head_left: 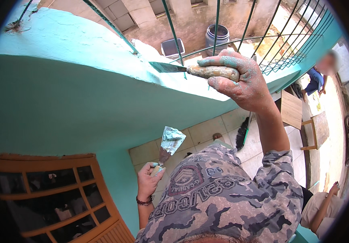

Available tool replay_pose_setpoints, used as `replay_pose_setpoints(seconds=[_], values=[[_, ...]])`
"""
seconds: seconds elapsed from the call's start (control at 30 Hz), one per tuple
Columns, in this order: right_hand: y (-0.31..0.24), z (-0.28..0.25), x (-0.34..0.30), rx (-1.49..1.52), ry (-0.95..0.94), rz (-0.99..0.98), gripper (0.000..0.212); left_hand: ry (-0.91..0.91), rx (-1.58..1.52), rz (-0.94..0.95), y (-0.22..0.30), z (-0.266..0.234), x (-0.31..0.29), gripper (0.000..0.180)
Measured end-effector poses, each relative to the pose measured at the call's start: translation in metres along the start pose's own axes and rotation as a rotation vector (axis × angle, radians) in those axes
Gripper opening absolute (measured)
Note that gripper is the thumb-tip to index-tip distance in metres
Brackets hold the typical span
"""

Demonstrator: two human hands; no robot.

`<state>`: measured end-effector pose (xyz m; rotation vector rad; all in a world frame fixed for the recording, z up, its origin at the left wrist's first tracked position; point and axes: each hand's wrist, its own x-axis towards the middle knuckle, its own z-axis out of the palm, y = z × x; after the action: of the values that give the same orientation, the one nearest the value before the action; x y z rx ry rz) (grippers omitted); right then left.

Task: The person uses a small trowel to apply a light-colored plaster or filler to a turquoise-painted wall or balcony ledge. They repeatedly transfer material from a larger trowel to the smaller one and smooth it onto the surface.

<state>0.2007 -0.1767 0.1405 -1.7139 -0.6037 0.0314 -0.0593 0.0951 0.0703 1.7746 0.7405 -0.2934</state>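
Note:
My right hand (241,79), spattered with turquoise, is closed round the worn handle of a trowel (211,73). Its flat blade (167,67) lies against or just over the top edge of the turquoise wall (113,67), beside the green bars; whether it touches I cannot tell. Lower down, my left hand (148,182) grips the short handle of a putty knife (167,150), blade up. On that blade sits a lump of pale turquoise paste (173,135).
Green metal bars (217,24) rise from the wall top. Beyond them stand a dark barrel (217,36) and a plastic tub (172,47). A broom (244,131), a wooden table (291,109) and a stool (318,129) are below right. Two people (316,79) are at the right.

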Motion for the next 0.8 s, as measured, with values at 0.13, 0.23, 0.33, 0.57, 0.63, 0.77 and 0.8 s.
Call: replay_pose_setpoints(seconds=[0.13, 0.23, 0.33, 0.57, 0.63, 0.77, 0.8], values=[[0.002, 0.007, 0.011, -0.101, 0.032, -0.072, 0.033, 0.008, -0.014, 0.058, -0.005, 0.002, 0.003, 0.018], [0.003, 0.014, 0.006, -0.148, -0.002, -0.180, 0.032, -0.002, -0.040, 0.036, -0.007, -0.001, 0.002, 0.017], [0.001, 0.008, 0.000, -0.097, -0.024, -0.146, 0.033, -0.011, -0.032, -0.003, -0.004, -0.002, 0.001, 0.017], [0.009, 0.022, 0.005, -0.200, 0.079, -0.140, 0.031, 0.000, -0.038, 0.039, -0.005, 0.002, 0.003, 0.019], [0.007, 0.029, -0.002, -0.195, 0.065, -0.151, 0.033, -0.005, -0.005, -0.008, 0.003, 0.002, 0.001, 0.017], [0.003, 0.035, -0.020, -0.192, 0.040, -0.195, 0.036, -0.014, 0.003, -0.025, 0.002, 0.000, 0.000, 0.017], [0.001, 0.035, -0.024, -0.184, 0.041, -0.202, 0.037, -0.023, -0.005, -0.010, 0.000, -0.001, 0.001, 0.017]])
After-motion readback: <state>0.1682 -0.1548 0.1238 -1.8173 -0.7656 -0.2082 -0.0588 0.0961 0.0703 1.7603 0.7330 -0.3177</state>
